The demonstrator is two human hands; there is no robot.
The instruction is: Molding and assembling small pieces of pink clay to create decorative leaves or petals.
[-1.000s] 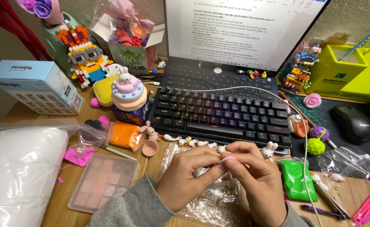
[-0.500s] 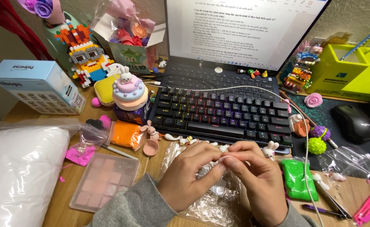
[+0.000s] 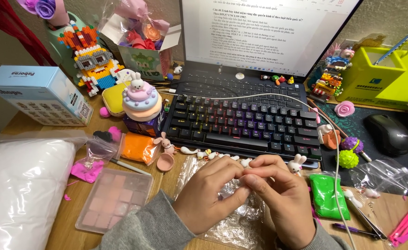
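Pinching: the left hand (image 3: 208, 196) and the right hand (image 3: 282, 206) meet fingertip to fingertip low in the middle of the view, above a crinkled clear plastic bag (image 3: 227, 217) that lies on the tabletop (image 3: 69, 217).
Left grip: thumb and fingers drawn together against the right fingertips; whatever sits between them is hidden, so I cannot tell what they clamp.
Right grip: fingers curled in and closed toward the left thumb; the contents of the pinch cannot be made out in this view.
Sleeves: grey knit cuffs (image 3: 143, 229) cover both wrists.
Just beyond the hands: a row of small white clay pieces (image 3: 222, 156) along the front edge of a black keyboard (image 3: 245, 125), and a tiny white rabbit figure (image 3: 297, 164) just right of the right knuckles.
Right of the hands: a bag of green clay (image 3: 325, 196), crossed by a white cable (image 3: 337, 185), with pink tools (image 3: 405, 224) near the corner.
Left of the hands: a clear tray of pink squares (image 3: 113, 199), a bag of orange clay (image 3: 136, 148), a small pink clay cup (image 3: 165, 162) and a large bag of white material (image 3: 21, 190).
Farther back: a pastel clay cake topped by a rabbit (image 3: 141, 99), a brick-built figure (image 3: 90, 60), a light blue box (image 3: 39, 95), a laptop screen (image 3: 268, 32) with a document open.
Far right: a black mouse (image 3: 389, 134) on a dark mat, and a yellow-green container (image 3: 382, 78).
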